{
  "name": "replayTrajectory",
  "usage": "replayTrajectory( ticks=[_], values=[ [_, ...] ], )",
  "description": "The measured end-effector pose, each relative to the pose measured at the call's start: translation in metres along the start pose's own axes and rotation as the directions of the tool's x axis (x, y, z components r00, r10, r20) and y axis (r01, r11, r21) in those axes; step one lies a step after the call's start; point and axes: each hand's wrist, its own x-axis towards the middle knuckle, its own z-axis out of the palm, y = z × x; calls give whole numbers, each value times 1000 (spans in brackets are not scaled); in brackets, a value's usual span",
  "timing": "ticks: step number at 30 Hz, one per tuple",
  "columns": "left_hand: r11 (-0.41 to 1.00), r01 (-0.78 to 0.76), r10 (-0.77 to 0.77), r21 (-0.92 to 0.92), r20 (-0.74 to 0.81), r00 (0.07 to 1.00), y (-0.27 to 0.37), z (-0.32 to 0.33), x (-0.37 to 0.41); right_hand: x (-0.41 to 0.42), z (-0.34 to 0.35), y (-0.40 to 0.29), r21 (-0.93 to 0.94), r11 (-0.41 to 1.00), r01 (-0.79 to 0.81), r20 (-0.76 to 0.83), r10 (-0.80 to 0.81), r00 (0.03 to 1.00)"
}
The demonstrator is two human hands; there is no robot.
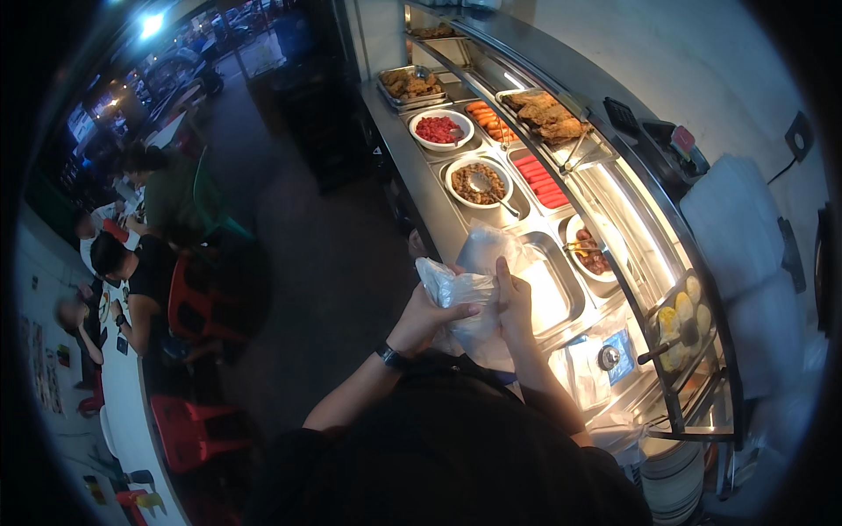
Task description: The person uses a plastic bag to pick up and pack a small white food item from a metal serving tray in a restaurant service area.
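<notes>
A bundle in white, shiny plastic is gripped by my left hand, the thumb lying across its front. My right hand pinches the side of a clear plastic bag, which hangs down against the bundle. What the plastic encloses cannot be made out. Both hands are over the near edge of a steel food counter, beside a bare steel pan. Beyond them stands a white bowl of chopped brown food with a ladle in it. A dark-banded watch is on my left wrist.
Red hotdogs, a bowl of red diced food and fried pieces fill the counter. A curved display frame arches over its right side. Plastic packs lie near my right forearm. Leftward, people sit by red chairs.
</notes>
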Motion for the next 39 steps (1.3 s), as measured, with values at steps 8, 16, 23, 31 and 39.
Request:
replayTrajectory(
  ticks=[8,16,23,31,39],
  values=[
    [993,43,-39,106,-33,999,19,-6,-4,-25,-15,-38,-215,786,580,313,-507,803],
    [993,-7,0,-118,-58,998,25,0,-2,-30,-34,-29,-271,799,536,277,-469,839],
    [996,-48,58,81,-124,991,24,7,-8,-33,-42,-42,-235,861,451,389,-342,855],
    [976,-205,215,68,-227,950,19,8,-9,-43,-37,-43,-164,906,390,281,-336,899],
    [965,-109,166,237,-237,957,25,14,-16,-41,-37,-57,-157,766,623,355,-545,760]
  ],
)
